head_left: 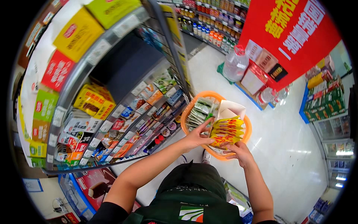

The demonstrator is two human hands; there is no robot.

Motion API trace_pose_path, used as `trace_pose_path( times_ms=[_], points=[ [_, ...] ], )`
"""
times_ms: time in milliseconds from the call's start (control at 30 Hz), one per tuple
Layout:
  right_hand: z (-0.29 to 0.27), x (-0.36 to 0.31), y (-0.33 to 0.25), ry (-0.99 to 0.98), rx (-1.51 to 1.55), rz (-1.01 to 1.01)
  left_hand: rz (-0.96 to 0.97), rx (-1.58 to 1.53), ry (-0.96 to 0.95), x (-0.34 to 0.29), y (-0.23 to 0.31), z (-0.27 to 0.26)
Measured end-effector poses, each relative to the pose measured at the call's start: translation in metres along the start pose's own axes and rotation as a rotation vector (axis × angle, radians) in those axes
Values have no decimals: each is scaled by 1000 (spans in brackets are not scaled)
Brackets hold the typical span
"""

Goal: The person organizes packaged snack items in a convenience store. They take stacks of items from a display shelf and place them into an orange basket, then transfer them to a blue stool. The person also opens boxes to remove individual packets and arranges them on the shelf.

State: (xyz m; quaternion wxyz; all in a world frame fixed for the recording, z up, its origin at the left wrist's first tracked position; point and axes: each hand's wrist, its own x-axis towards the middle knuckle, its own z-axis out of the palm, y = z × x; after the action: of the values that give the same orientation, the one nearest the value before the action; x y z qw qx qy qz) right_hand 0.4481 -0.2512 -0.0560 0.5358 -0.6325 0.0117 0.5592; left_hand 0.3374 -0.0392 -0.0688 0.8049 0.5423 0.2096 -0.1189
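Both my hands grip a stack of yellow snack packets (226, 131) with red print, held over an orange plastic basket (247, 131). My left hand (199, 136) closes on the stack's left side, thumb and fingers around its edge. At the lower right corner my right hand (240, 153) holds the packets with bent fingers. Pale green and white packets (200, 112) stand in a row in the basket's left part. Behind the yellow stack, an open white carton (231, 109) leans in the basket. The basket's bottom is hidden.
A shelf rack (138, 127) of small snacks stands close on my left, with yellow boxes (93, 100) on it. To the right front, a large clear bottle (235, 65) and cartons stand before a red sign (291, 33). Bottled goods (212, 35) line shelves farther back.
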Motion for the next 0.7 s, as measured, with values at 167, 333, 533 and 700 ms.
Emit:
trace_pose_path(
  times_ms=[167,333,533,700],
  points=[
    [-45,13,71,172,242,-13,-93,30,-101,65,-56,31],
    [-74,57,114,255,313,-26,-127,209,-33,114,-111,39],
    [-89,120,140,213,354,8,-124,438,103,131,-157,31],
    [-91,154,148,138,387,23,-179,489,164,127,-159,26]
  ],
)
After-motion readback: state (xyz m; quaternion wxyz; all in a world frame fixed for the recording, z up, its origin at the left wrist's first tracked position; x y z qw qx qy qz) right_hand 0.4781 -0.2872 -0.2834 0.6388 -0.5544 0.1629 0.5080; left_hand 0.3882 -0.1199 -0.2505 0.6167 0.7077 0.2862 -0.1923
